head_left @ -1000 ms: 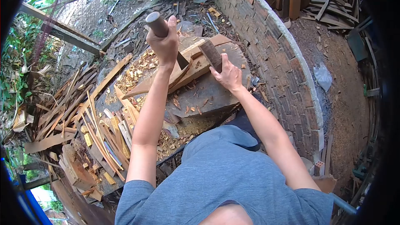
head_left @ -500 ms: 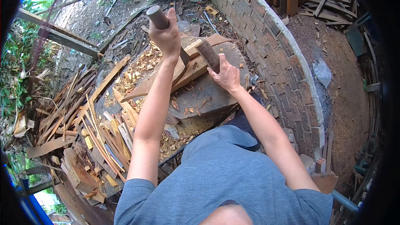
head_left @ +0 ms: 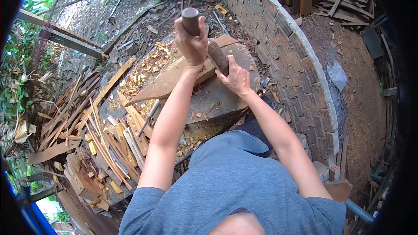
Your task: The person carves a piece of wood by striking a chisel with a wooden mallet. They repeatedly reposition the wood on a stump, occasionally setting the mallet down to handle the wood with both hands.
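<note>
My left hand (head_left: 191, 45) is wrapped round the thick, round grey-brown handle (head_left: 190, 21) of a chopping tool, whose blade is hidden behind the hand and wrist. My right hand (head_left: 237, 78) grips the raised end of a wooden piece (head_left: 218, 57), thumb up along its side. That piece slants over a broad wooden stump (head_left: 217, 98). Also lying across the stump is a long, pointed board (head_left: 159, 86), its tip jutting out on the left. Wood chips are scattered on the stump's top.
A heap of chips (head_left: 137, 78) lies beyond the stump. Wood strips and offcuts (head_left: 117, 143) are piled at the left, with a rod-like tool (head_left: 150, 115) near them. A brick wall (head_left: 300, 78) curves along the right; a plastic bag (head_left: 336, 76) lies past it.
My left hand and the chopping tool have moved right, closer to my right hand. The rod-like tool at the left has come into sight from behind my forearm. My right hand stays in place.
</note>
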